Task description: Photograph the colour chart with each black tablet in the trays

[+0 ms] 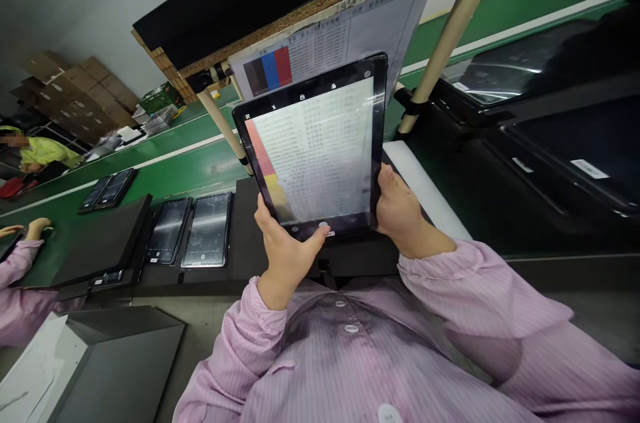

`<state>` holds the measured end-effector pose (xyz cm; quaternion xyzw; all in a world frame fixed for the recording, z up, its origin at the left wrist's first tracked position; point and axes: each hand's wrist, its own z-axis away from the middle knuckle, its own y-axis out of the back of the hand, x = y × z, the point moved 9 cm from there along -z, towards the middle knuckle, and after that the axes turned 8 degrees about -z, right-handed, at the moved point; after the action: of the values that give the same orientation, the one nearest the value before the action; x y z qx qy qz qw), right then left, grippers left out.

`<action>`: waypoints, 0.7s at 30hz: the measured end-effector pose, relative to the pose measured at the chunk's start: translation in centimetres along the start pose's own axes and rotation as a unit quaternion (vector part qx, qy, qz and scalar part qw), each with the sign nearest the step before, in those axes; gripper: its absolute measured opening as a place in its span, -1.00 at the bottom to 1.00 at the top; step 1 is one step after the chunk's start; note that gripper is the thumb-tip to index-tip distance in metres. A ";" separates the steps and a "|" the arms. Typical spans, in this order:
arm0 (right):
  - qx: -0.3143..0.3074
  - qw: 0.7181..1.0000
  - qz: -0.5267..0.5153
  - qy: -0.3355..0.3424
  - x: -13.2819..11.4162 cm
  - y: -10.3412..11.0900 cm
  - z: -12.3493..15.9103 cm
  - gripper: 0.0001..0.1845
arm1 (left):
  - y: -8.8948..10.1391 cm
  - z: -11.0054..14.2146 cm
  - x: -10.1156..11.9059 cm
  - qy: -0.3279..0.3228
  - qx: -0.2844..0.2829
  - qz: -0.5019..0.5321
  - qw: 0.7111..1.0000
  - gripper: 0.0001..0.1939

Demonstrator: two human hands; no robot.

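Got a tablet (315,150) held up at a tilt in front of a printed sheet (380,30) — gripped at the lower left by the left hand (285,253), with its thumb (316,240) down by the round button onscreen, and clamped at the lower right edge by the right hand (400,210). Showing rows of blurry text, plus pink and yellow patches down the left side. Can also spot two more tablets (207,230) lying side by side, off to the left — and a white slab (427,190) just beside the right hand.

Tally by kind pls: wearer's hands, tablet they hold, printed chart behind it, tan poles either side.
Left hand and right hand: 2
Held tablet: 1
Printed chart: 1
Left pole and right pole: 2
Total: 6
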<state>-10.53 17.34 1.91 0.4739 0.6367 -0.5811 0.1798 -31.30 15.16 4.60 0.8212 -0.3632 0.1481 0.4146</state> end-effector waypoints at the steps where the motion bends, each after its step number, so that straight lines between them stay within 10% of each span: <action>1: 0.001 1.000 0.000 0.001 0.1 0.1 0.0 -0.35 | 0.0 0.0 0.0 0.001 0.007 -0.013 1.000 0.17; 11: 0.000 1.000 0.009 -0.001 0.3 0.4 -0.2 -0.34 | -0.1 0.4 0.4 -0.025 0.021 -0.007 0.999 0.24; 15: -0.015 0.999 0.031 0.002 -0.4 -0.4 0.7 -0.31 | 0.5 -0.3 -1.7 0.020 0.002 0.158 0.987 -0.15; 21: -0.087 0.986 0.126 0.069 -4.0 -3.1 2.5 -0.31 | -0.5 -0.8 -5.8 0.251 -0.045 0.508 0.823 -0.51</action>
<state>-11.95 13.86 6.15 0.5716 0.6308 -0.4626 0.2478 -34.95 18.74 1.69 0.4352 -0.6188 0.5224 0.3934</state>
